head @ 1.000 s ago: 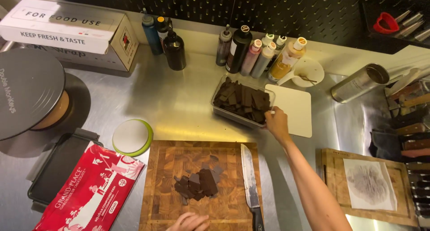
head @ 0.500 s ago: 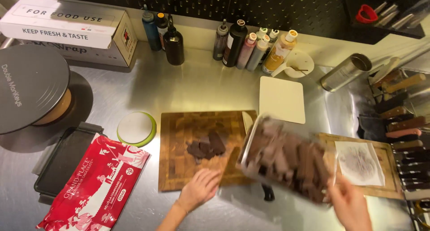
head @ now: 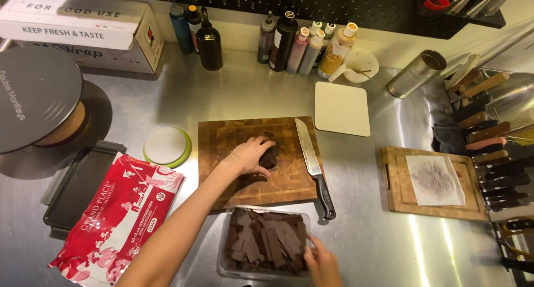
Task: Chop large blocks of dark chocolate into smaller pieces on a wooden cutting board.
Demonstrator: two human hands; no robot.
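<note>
The left hand (head: 251, 155) lies cupped over dark chocolate pieces (head: 269, 159) in the middle of the board (head: 233, 181), fingers curled down around them; whether it has them lifted or only gathered, I cannot tell. The right hand (head: 321, 262) rests on the near right corner of the tub (head: 222, 262), fingers on its rim, steadying rather than clasping it. The tub, full of flat chocolate shards, sits just in front of the board, touching or nearly touching its near edge. To do this well, the cupped fingers should sweep the bits together and stay low over the board, and the right hand should hold the tub hard against the board's edge so nothing drops between. The knife (head: 311, 164) lies on the board's right side, blade toward the left hand: keep the sweep clear of it.
</note>
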